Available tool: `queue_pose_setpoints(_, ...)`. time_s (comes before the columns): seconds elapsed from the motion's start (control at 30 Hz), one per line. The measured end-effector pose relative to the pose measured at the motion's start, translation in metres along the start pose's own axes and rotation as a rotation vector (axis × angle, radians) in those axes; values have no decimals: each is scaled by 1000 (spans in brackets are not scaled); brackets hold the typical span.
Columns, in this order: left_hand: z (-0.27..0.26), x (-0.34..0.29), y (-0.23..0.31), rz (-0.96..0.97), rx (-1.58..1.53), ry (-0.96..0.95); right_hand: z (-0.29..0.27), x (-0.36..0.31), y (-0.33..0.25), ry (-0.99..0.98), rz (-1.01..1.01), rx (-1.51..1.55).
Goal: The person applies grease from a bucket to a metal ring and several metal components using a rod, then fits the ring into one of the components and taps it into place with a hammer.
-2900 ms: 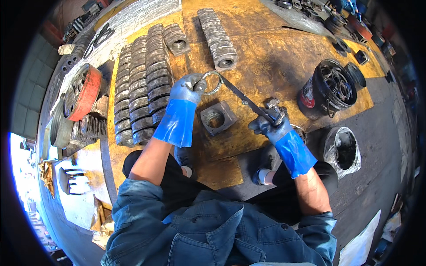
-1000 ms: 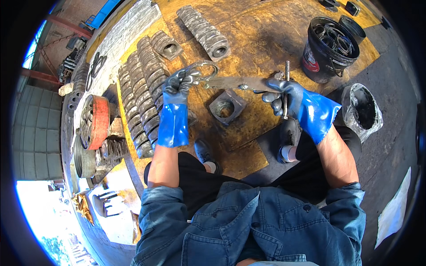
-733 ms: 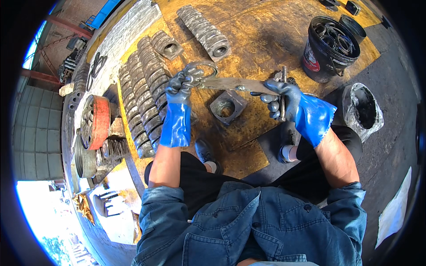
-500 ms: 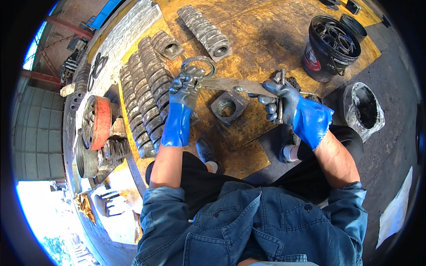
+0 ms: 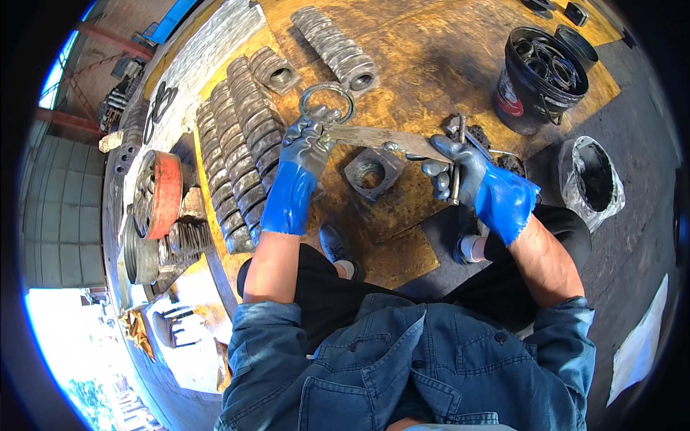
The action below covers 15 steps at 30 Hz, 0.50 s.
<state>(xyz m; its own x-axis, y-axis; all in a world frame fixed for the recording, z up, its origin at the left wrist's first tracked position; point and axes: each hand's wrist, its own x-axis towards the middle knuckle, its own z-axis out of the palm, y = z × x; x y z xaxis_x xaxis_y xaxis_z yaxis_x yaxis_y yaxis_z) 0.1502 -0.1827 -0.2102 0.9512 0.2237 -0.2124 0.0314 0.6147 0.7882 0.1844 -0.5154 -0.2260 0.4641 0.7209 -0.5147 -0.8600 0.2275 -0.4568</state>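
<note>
My left hand [image 5: 307, 142], in a blue glove with a grey, oily palm, is closed on a round metal ring [image 5: 351, 109] that stands out beyond its fingers. A flat, worn metal strip [image 5: 384, 136] reaches across from my right hand [image 5: 471, 169], its far end meeting the left fingers and the ring. The right fingers are closed around the strip's near end, where a short metal rod [image 5: 456, 188] crosses it. Below the strip lies a square metal block [image 5: 392, 168] with a round hole. Whether the left fingers also grip the strip's tip is hidden.
Rows of ribbed metal cylinders [image 5: 233, 154] lie at left, with another [image 5: 330, 47] farther off. A black bucket [image 5: 519, 108] of rings stands at far right, near a plastic-lined container [image 5: 614, 190]. A red-rimmed wheel [image 5: 169, 194] lies left. My shoe [image 5: 332, 241] is below the block.
My left hand and the ring have shifted slightly right and toward me. The strip tilts a little more, and the right hand has barely moved. Both grips stay the same.
</note>
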Motion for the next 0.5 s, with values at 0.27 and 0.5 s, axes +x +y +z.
queue_pose_setpoints(0.27,-7,2,15,73,-90,19,-5,-6,-2,-122,-48,23)
queue_pose_setpoints(0.5,28,-10,16,104,80,263,12,-13,-7,15,-51,-60)
